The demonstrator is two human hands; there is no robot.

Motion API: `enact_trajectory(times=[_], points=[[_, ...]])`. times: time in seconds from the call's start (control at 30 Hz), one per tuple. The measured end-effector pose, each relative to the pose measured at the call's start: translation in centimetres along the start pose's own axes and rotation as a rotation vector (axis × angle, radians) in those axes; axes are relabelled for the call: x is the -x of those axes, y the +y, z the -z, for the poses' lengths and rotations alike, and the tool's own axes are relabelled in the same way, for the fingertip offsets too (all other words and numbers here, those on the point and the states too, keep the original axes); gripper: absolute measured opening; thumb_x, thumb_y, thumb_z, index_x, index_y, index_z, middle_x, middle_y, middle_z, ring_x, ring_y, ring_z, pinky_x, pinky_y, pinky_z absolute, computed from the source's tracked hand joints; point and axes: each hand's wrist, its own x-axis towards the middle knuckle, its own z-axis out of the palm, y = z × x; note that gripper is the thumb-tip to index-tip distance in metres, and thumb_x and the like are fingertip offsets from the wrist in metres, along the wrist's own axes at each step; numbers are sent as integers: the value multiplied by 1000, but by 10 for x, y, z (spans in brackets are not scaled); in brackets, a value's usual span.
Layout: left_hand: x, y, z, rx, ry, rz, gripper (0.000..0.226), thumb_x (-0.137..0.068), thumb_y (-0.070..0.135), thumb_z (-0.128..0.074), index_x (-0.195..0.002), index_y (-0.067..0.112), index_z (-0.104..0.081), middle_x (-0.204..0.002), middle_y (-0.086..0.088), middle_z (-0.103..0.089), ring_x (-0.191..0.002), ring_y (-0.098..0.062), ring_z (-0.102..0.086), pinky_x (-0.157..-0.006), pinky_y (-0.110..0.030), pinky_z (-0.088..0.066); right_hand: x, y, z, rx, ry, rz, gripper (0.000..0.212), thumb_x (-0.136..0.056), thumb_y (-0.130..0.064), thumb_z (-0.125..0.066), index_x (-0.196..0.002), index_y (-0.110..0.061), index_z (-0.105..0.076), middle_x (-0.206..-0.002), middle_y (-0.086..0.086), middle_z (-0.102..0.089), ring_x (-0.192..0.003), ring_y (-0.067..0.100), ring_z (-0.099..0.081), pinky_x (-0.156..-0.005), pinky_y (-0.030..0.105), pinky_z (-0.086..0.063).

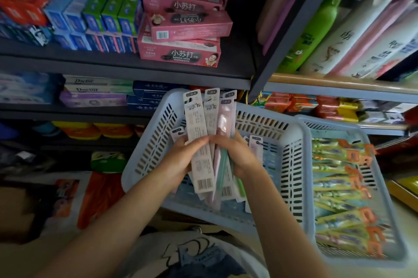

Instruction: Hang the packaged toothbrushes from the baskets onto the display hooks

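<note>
Packs: you hold a fanned bunch of long, flat carded toothbrush packs (204, 142) above the pale blue slotted plastic basket (267, 132).
Hands: left hand (181, 157) and right hand (237, 155) both grip the bunch at mid-length.
Handling: probably light, bendy, slippery; pinch near the top hang-holes.
Around: second blue basket of orange-tabbed packs (343, 189) just right; dark shelf of pink toothpaste boxes (181, 35) above. No hooks visible.

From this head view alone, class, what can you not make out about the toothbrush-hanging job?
- Display hooks: none in view.
- Count of toothbrush packs: they overlap, and the left hand and right hand cover them.
- Right basket: its packs' print is blurred.
- Left basket: floor hidden by hands.
</note>
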Motion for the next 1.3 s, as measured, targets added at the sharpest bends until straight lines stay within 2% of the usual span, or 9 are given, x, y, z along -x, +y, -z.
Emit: enact_trajectory(times=[0.23, 0.47, 0.53, 0.63, 0.73, 0.9, 0.97, 1.13, 1.3], points=[[-2, 20, 14, 0, 100, 14, 33, -95, 5, -59, -124, 19, -66, -112, -8, -76, -104, -27, -72, -88, -46, -56, 8, -9, 12, -119, 128, -68, 41, -92, -24, -71, -129, -12, -60, -105, 9, -78, -95, 27, -75, -87, 45, -59], [0, 20, -3, -51, -83, -13, 55, -87, 39, -73, -138, 36, -54, -129, 4, -69, -120, -19, -65, -103, -48, -48, 2, -18, -9, 6, 247, -76, 75, -70, -62, -81, -125, -16, -61, -118, 6, -72, -108, 26, -70, -102, 50, -53], [-1, 20, -8, -47, -124, 8, 63, -81, 47, -78, -138, 42, -51, -131, 9, -67, -125, -16, -61, -106, -47, -46, 3, -24, -20, 81, 203, -5, 58, -79, -69, -70, -112, -21, -68, -111, 2, -75, -107, 21, -70, -103, 48, -52], [2, 25, -11, -72, -94, 8, 71, -68, 49, -84, -131, 38, -55, -121, 6, -72, -116, -18, -67, -101, -44, -51, -1, -25, -31, 163, 264, -7, 108, -61, -104, -36, -126, -24, -68, -126, 3, -70, -118, 22, -64, -109, 50, -46], [1, 30, -6, -91, -21, 3, 100, -48, 55, -93, -136, 30, -54, -119, 1, -73, -111, -21, -69, -102, -46, -53, 1, -36, -42, 123, 280, -71, 100, -77, -92, -28, -142, -22, -57, -142, 4, -59, -131, 23, -55, -113, 46, -42], [-1, 44, 17, 55, 6, 27, 41, -82, 22, -79, -121, 17, -69, -112, -18, -73, -101, -33, -72, -93, -47, -55, -1, -49, -44, 238, 261, -1, 53, -107, -52, -33, -106, -20, -75, -99, -1, -75, -93, 13, -71, -87, 30, -57], [2, 48, 27, 59, -21, 17, 38, -80, 19, -73, -117, 14, -71, -113, -23, -71, -101, -37, -71, -92, -48, -55, 0, -52, -47, 243, 265, 27, 48, -107, -46, -40, -86, -18, -73, -72, -6, -73, -67, 6, -71, -63, 17, -55], [17, 70, 46, 76, 16, -59, 30, -91, 9, -64, -117, 22, -70, -105, -18, -73, -96, -35, -72, -86, -46, -56, 5, -58, -77, 262, 288, 124, 44, -106, -43, -47, -77, -18, -69, -63, -12, -69, -56, -4, -63, -56, 11, -48], [41, 113, 69, 163, -19, -171, 45, -86, 14, -67, -129, 25, -60, -110, -15, -72, -92, -28, -72, -75, -39, -57, 0, -87, -125, 174, 351, 300, 47, -102, -40, -56, -86, 3, -62, -73, 9, -57, -68, 20, -53, -70, 34, -43]])
